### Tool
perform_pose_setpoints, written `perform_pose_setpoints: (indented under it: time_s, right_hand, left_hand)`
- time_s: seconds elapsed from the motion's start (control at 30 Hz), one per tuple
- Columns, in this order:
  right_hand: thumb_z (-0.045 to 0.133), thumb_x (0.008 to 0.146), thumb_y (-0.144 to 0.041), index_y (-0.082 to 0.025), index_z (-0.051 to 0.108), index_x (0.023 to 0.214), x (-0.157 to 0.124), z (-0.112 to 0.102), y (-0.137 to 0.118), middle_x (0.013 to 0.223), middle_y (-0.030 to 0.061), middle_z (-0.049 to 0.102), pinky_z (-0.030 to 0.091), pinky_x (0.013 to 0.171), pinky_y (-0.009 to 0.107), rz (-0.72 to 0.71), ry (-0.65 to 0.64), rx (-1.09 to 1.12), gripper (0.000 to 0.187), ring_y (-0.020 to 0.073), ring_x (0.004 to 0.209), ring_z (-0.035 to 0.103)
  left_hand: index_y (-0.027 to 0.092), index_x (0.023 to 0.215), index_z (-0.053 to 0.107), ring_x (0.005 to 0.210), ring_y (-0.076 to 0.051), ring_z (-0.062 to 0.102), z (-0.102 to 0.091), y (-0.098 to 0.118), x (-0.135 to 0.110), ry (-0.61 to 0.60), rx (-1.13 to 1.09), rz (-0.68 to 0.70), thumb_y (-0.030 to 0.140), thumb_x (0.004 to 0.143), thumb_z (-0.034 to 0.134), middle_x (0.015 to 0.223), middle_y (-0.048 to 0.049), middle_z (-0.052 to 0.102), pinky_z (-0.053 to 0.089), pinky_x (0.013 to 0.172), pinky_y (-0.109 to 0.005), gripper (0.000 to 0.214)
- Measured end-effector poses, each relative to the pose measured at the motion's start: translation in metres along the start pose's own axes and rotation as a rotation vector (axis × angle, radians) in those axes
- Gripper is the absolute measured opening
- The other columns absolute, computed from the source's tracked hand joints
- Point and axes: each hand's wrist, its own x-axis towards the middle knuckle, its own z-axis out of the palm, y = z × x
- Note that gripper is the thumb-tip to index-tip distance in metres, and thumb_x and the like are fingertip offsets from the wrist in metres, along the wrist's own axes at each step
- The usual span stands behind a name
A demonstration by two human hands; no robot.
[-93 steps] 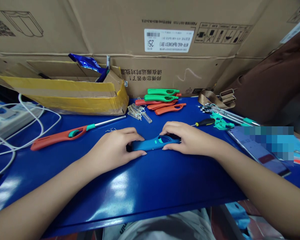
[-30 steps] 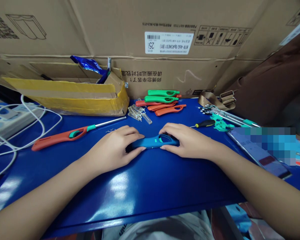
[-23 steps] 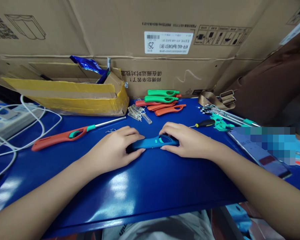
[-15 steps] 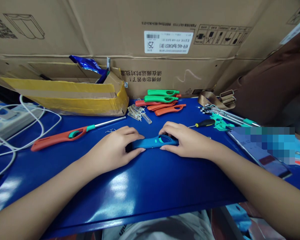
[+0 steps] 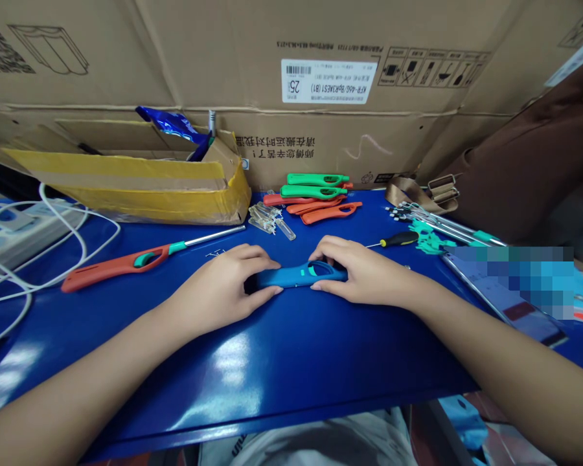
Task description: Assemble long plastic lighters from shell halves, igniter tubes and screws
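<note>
A blue lighter handle lies lengthwise on the blue table, its finger hole toward the right. My left hand grips its left end between thumb and fingers. At the other end, my right hand pinches the part around the finger hole; the tip is hidden in that hand. Left of my hands lies an assembled red lighter with a metal rod. Small screws are beside my left hand. A screwdriver with a black and yellow grip lies beyond my right hand.
Green and orange handles are stacked at the back beside clear fuel capsules. A yellow-taped carton, white cables and a power strip stand left. Metal rods, green triggers and a phone lie right.
</note>
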Motion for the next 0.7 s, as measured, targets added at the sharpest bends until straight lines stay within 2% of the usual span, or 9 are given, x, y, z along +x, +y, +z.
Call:
perform_pose_setpoints:
  time_s: [0.27, 0.7]
  right_hand:
    - [0.08, 0.083, -0.028, -0.02, 0.062, 0.104, 0.0014, 0.002, -0.0001, 0.106, 0.003, 0.063, 0.044, 0.078, 0.03, 0.018, 0.027, 0.056, 0.029, 0.0193, 0.093, 0.059]
    - [0.085, 0.078, -0.027, -0.019, 0.065, 0.102, 0.0027, 0.0039, 0.0012, 0.094, 0.0, 0.059, 0.045, 0.075, 0.028, 0.099, 0.055, 0.148, 0.033, 0.0157, 0.082, 0.056]
  left_hand:
    - [0.018, 0.114, 0.076, 0.098, -0.025, 0.069, 0.0027, -0.0013, 0.001, 0.024, -0.075, -0.047, 0.037, 0.09, 0.071, 0.106, -0.0088, 0.071, 0.056, 0.09, -0.039, 0.031]
    - [0.018, 0.117, 0.072, 0.106, -0.026, 0.067, 0.0065, -0.005, -0.0009, 0.02, 0.008, -0.003, 0.037, 0.093, 0.067, 0.112, -0.0096, 0.07, 0.055, 0.095, -0.042, 0.031]
